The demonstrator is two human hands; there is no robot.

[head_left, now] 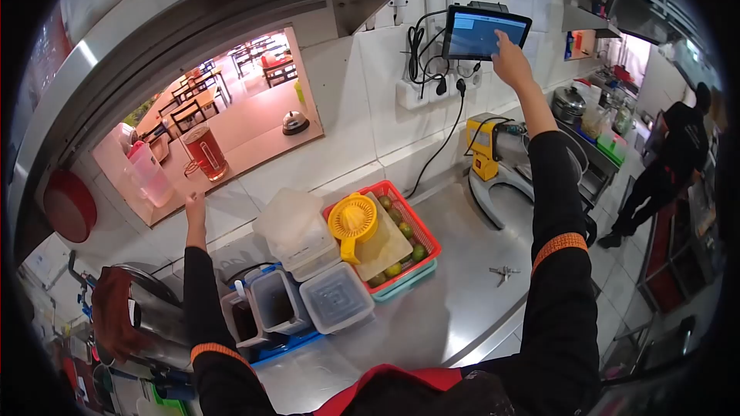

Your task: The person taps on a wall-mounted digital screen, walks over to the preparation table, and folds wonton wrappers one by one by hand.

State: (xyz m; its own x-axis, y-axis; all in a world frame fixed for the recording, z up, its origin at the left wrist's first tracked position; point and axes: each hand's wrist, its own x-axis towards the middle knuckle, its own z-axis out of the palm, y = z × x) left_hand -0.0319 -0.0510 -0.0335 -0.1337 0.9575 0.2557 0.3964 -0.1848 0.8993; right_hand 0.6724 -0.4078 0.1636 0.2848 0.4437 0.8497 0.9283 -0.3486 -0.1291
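One finger extended, our right hand (510,62) pointed at the upper-right tablet (472,34), likely fragile, best edge-held; our left hand (196,206)'s grasp we couldn't tell.

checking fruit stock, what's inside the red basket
Round greenish fruits show along the right and near edges of the red basket. A pale board covers much of the rest, with a yellow juicer partly over it; whatever lies beneath can't be seen.
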